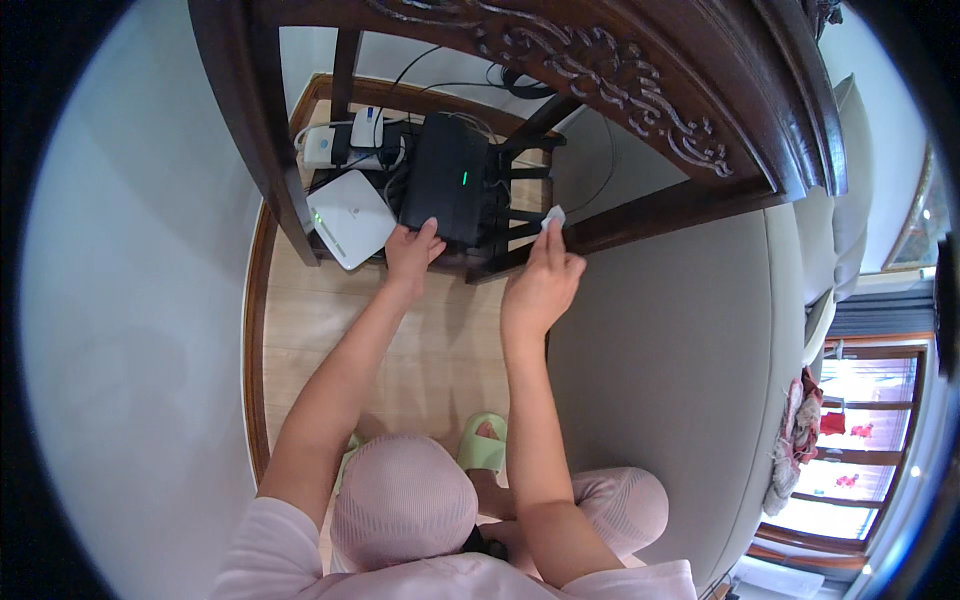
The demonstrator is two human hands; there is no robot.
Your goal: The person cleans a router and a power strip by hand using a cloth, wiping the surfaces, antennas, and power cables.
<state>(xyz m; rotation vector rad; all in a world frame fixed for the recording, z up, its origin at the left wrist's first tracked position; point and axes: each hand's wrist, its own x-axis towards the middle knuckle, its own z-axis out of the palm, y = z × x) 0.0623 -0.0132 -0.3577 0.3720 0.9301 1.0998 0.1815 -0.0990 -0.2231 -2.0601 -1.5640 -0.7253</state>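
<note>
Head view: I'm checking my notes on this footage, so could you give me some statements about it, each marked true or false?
1. The white box lies to the left of the black box. True.
2. The right hand holds a small white piece of material at its fingertips. True.
3. The left hand touches the white box. False: the left hand is at the near edge of the black box.
4. The black box shows a red light. False: it shows a green light.
5. The slipper in plain view is light green. True.
6. The carved wood panel is white. False: it is dark brown.
</note>
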